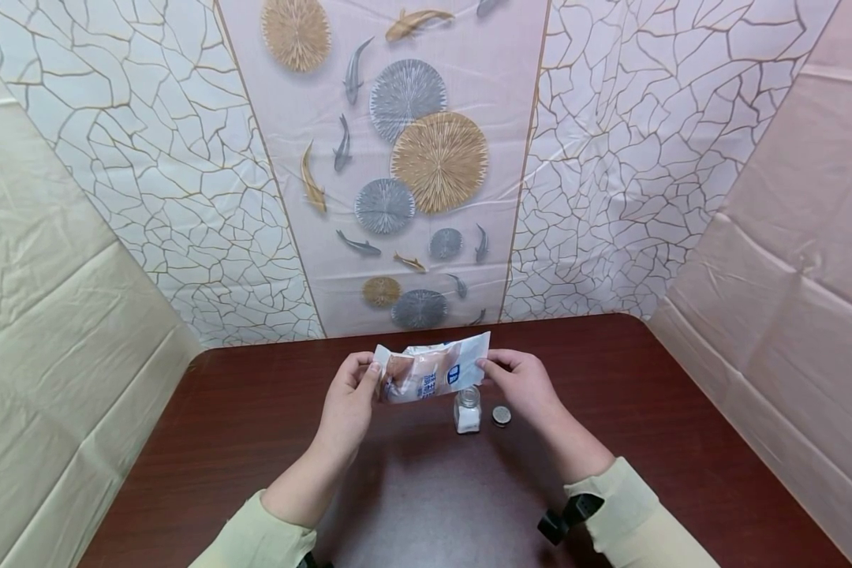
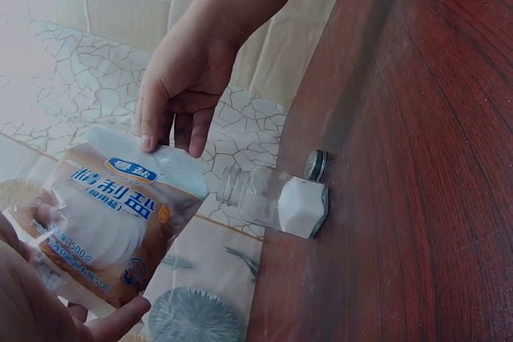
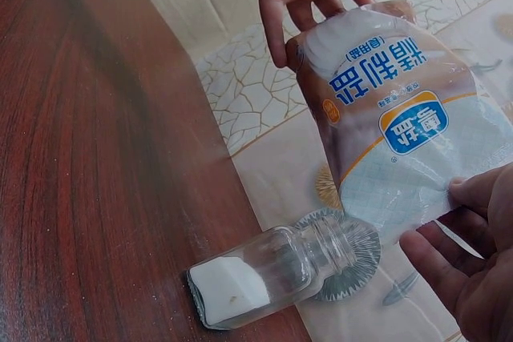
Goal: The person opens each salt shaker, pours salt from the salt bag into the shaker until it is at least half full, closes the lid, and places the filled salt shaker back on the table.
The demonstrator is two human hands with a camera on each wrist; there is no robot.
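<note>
Stretched between both hands above the table is a bag of salt, white, blue and brown with printed lettering. My left hand grips its bottom end, thumb on the near face. At the opposite, pale end, my right hand pinches the corner between thumb and fingers. Just under that end stands a square glass jar, upright and uncapped, with white salt in its lower part. The bag's pale corner comes close to the jar's mouth in both wrist views. A round metal lid lies right of the jar.
The dark red-brown wooden table reaches back to a patterned cloth backdrop with fish and round motifs. Beige cloth walls rise on both sides. A black wrist device sits on my right sleeve.
</note>
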